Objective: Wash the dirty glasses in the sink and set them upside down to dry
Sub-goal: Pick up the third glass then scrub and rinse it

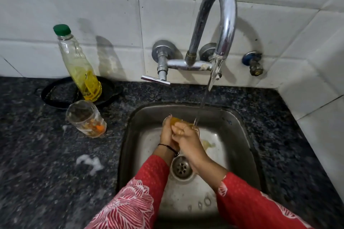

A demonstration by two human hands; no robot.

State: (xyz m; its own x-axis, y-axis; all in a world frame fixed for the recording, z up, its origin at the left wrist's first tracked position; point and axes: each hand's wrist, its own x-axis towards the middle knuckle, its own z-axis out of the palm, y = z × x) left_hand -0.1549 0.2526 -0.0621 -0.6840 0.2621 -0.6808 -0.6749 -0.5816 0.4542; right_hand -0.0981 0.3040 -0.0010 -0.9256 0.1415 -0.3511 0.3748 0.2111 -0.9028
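Over the steel sink [240,135] both my hands hold one clear glass [191,125] with orange-yellow print, tipped on its side under the running water. My left hand [167,134] grips its base end. My right hand [186,135] wraps its side near the rim, where the stream from the tap [223,24] lands. Much of the glass is hidden by my fingers. A second glass [85,119] with orange residue at its bottom stands upright on the dark counter, left of the sink.
A dish soap bottle [78,65] with a green cap stands in a black dish [55,96] at the back left. A patch of foam [91,162] lies on the granite counter [37,173]. A small valve [254,64] sticks out of the tiled wall.
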